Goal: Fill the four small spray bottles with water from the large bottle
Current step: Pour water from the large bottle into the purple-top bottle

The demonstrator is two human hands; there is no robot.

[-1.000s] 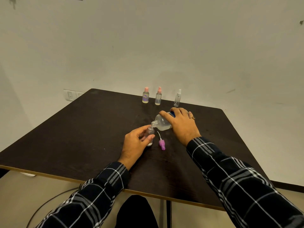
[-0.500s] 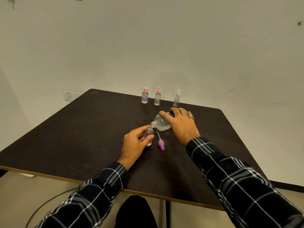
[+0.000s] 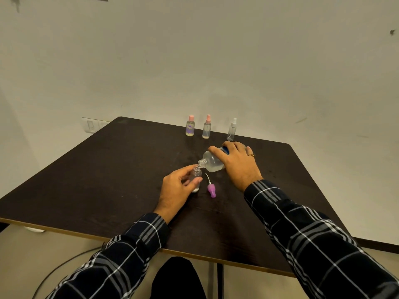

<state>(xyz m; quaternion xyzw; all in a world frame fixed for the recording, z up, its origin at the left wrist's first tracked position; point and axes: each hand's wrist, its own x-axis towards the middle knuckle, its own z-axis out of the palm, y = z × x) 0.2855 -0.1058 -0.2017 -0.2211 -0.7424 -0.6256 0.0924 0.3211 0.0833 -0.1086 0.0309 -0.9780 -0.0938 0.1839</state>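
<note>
My left hand point(image 3: 177, 189) grips an open small clear spray bottle point(image 3: 196, 174) that stands upright on the dark table point(image 3: 108, 169). My right hand point(image 3: 238, 162) holds the large clear bottle point(image 3: 211, 161) tipped on its side, its open mouth right over the small bottle's neck. The small bottle's purple spray cap point(image 3: 211, 189) with its white tube lies on the table just right of it. At the far edge stand three more small bottles: one with a pink cap and purple label point(image 3: 190, 126), one with a pink sprayer point(image 3: 206, 127), one with a white sprayer point(image 3: 231, 130).
The table's front edge point(image 3: 194, 256) runs just above my lap. A wall socket point(image 3: 91, 125) sits on the wall behind the table's far left corner. A cable point(image 3: 64, 264) lies on the floor at the lower left.
Both hands and both bottles hold nearly the same pose; the large bottle stays tipped over the small one's neck.
</note>
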